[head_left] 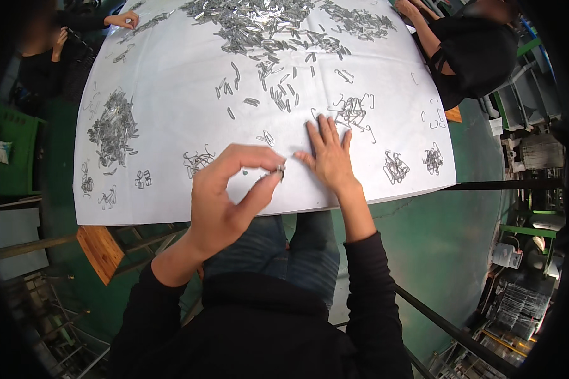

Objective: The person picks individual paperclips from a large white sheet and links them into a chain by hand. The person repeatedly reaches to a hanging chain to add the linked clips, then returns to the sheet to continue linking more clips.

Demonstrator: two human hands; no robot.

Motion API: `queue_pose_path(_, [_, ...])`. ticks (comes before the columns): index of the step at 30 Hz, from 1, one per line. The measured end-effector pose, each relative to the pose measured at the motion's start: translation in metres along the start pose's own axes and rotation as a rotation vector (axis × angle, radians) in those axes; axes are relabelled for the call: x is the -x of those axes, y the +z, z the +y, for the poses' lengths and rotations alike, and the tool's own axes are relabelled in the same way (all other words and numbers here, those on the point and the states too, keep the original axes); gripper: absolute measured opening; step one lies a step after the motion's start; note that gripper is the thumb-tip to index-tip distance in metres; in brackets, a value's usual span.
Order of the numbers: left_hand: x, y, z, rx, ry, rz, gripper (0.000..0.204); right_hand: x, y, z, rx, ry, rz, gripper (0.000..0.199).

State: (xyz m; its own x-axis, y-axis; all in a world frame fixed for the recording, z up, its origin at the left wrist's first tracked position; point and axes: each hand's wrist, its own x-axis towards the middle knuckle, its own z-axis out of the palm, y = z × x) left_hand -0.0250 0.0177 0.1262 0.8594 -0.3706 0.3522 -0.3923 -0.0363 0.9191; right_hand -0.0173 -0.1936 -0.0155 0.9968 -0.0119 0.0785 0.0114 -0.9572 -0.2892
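My left hand (218,189) is raised above the near edge of the white-covered table (171,82). Its thumb and forefinger pinch a small metal piece (281,170), mostly hidden by the fingertips. To its right, my right hand (330,158) rests on the white cover with fingers spread and nothing in them. Just beyond those fingertips lies a loose pile of bent wire hooks (353,112). A few narrow metal clips (267,137) lie between the two hands, a little farther off. Partly behind my left hand is another small heap of wire hooks (198,163).
A large heap of narrow metal pieces (259,28) covers the far middle, with another pile (114,129) at the left. Small hook piles (396,167) lie near the right edge. Co-workers stand at both far sides, one person's hand (123,20) over the table. A wooden stool (101,252) stands below left.
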Motion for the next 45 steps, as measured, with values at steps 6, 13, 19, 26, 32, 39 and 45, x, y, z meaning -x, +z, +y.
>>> queue_pose_path(6, [0.036,-0.001,0.004,0.161,-0.076,-0.113,0.016,0.024,-0.025,0.021,-0.187,0.041,0.307,0.027])
queue_pose_path(13, [0.067,0.023,0.0,0.146,0.007,-0.194,0.018,-0.021,-0.033,0.024,-0.197,0.396,-0.089,0.02])
queue_pose_path(19, [0.089,0.042,-0.018,0.087,0.025,-0.175,0.017,-0.023,-0.018,0.006,-0.009,0.189,-0.12,0.021])
queue_pose_path(26, [0.103,0.054,-0.037,0.055,0.055,-0.096,0.02,0.045,-0.05,-0.002,-0.794,0.338,-0.074,0.009])
queue_pose_path(32, [0.111,0.06,-0.039,0.032,0.04,-0.1,0.02,0.138,-0.093,-0.05,-1.412,0.485,0.03,0.01])
queue_pose_path(39, [0.113,0.065,-0.033,-0.002,0.078,-0.097,0.02,0.182,-0.093,-0.083,-1.521,0.414,0.2,0.004])
queue_pose_path(45, [0.113,0.066,-0.031,-0.05,0.115,-0.115,0.019,0.182,-0.084,-0.09,-1.381,0.436,0.34,0.004])
